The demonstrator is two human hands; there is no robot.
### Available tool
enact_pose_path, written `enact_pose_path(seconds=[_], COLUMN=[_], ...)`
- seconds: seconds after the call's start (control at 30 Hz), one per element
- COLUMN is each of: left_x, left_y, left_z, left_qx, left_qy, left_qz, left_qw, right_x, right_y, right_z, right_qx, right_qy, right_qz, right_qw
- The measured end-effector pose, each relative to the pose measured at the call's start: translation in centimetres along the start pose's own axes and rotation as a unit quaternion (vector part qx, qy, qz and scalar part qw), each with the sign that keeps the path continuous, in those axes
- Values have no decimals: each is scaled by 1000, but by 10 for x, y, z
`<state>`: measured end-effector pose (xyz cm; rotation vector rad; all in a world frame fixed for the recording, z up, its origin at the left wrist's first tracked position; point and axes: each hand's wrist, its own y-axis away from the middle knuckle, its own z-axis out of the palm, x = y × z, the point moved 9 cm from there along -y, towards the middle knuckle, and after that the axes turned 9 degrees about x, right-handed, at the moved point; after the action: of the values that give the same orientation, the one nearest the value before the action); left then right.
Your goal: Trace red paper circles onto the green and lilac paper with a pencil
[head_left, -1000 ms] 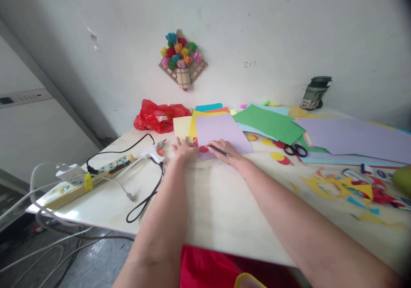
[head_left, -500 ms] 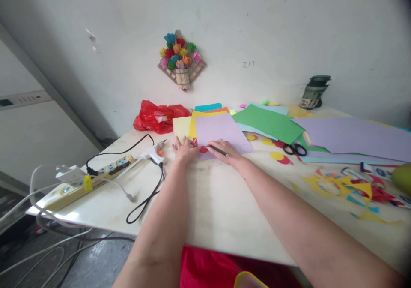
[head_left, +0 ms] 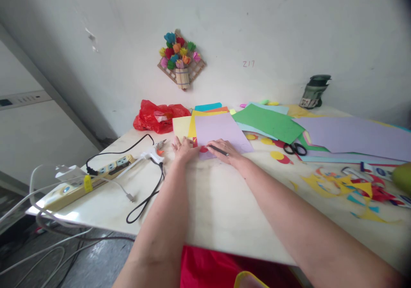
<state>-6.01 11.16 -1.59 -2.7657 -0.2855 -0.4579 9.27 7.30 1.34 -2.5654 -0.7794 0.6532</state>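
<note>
A sheet of lilac paper point(head_left: 215, 127) lies in front of me on top of yellow and cream sheets. On its near left corner is a small red paper piece point(head_left: 204, 149), between my two hands. My left hand point(head_left: 185, 149) rests with fingers spread at the sheet's left edge, close to the red piece. In my right hand point(head_left: 226, 150) is a dark pen point(head_left: 218, 150), its tip at the red piece. The pen's exact kind is too small to make out.
At left are a hot glue gun point(head_left: 153, 154) and a power strip point(head_left: 96, 176) with loose cables. A red plastic bag point(head_left: 160, 116) sits behind. Rightward are scissors point(head_left: 294, 149), green paper point(head_left: 269, 122), yellow scraps point(head_left: 340, 187) and a dark bottle point(head_left: 315, 92).
</note>
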Motion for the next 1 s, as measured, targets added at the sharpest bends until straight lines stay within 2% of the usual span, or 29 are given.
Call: enact_pose_path(seconds=[0.23, 0.5, 0.67, 0.8, 1.0], left_x=[8, 10, 11, 11, 12], left_y=[2, 5, 6, 6, 7], left_z=[0, -4, -1, 2, 1], left_qx=[7, -5, -2, 5, 0], left_qy=[-55, -58, -53, -50, -35], left_qz=[60, 41, 37, 41, 51], left_qw=[997, 997, 998, 998, 998], right_x=[4, 20, 14, 16, 15], right_y=[-1, 0, 0, 0, 0], right_z=[1, -4, -2, -5, -7], right_qx=[-4, 40, 11, 6, -2], right_qy=[1, -2, 46, 93, 110], right_qz=[21, 85, 76, 99, 99], right_qw=[1000, 996, 996, 991, 989])
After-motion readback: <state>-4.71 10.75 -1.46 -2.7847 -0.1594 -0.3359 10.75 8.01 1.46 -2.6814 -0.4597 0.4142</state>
